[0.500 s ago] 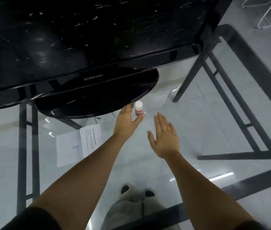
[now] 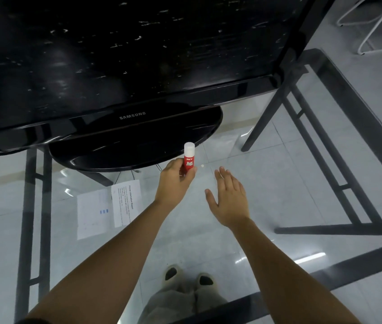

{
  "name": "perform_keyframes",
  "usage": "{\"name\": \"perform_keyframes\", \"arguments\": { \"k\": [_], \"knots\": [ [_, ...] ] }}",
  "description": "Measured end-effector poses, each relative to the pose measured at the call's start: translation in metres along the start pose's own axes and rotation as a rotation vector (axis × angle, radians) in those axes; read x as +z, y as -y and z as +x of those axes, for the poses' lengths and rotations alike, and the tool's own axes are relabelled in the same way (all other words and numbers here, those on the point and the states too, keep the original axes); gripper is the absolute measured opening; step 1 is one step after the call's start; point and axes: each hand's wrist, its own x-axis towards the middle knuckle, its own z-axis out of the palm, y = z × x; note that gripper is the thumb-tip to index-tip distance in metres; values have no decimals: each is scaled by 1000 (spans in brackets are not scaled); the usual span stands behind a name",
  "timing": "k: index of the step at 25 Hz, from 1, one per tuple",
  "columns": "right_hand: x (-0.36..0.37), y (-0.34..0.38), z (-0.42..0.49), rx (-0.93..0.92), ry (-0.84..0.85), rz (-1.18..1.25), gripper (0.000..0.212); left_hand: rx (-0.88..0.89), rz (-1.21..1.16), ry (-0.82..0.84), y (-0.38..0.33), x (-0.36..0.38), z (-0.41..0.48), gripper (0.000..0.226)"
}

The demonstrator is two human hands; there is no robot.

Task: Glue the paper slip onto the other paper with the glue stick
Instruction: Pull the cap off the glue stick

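My left hand [image 2: 175, 178] grips a red glue stick [image 2: 189, 159] with a white cap, held upright just in front of the monitor's base. My right hand [image 2: 228, 197] hovers flat over the glass table to the right of it, fingers apart and holding nothing. Two papers lie on the glass to the left of my left forearm: a larger white sheet [image 2: 93, 212] with small blue marks, and a narrower printed paper slip [image 2: 125, 202] that overlaps its right edge.
A black Samsung monitor [image 2: 126, 54] with an oval base [image 2: 126, 146] stands at the back of the glass table [image 2: 267, 164]. Dark table frame bars [image 2: 339, 178] run beneath the glass on the right and left. My feet show below, through the glass.
My left hand has closed around the glue stick and lifted it upright. My right hand has stayed almost where it was.
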Motion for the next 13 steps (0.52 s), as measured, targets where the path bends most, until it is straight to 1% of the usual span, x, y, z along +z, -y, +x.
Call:
{"name": "perform_keyframes", "arguments": {
  "k": [1, 3, 5, 7, 8, 10, 12, 13],
  "knots": [
    [-9, 0, 7, 11, -24, 87, 56, 15, 1, 11, 0, -4, -3, 24],
    [-29, 4, 20, 78, -48, 369, 47, 24, 7, 48, -2, -11, -9, 24],
    [-48, 13, 28, 145, -31, 681, 45, 18, -1, 97, -5, -15, -17, 28],
    [-60, 23, 31, 154, 19, 874, 42, 44, 31, 135, -10, -16, -24, 31],
    [-64, 28, 32, 132, 41, 926, 39, 63, 54, 147, -13, -17, -26, 32],
    [-68, 34, 34, 78, 30, 964, 29, 98, 97, 152, -17, -17, -30, 33],
    [-70, 37, 35, 63, 12, 983, 21, 119, 120, 141, -19, -17, -31, 33],
    [-71, 37, 37, 73, 15, 1001, 20, 121, 123, 137, -18, -18, -32, 34]
  ]
}}
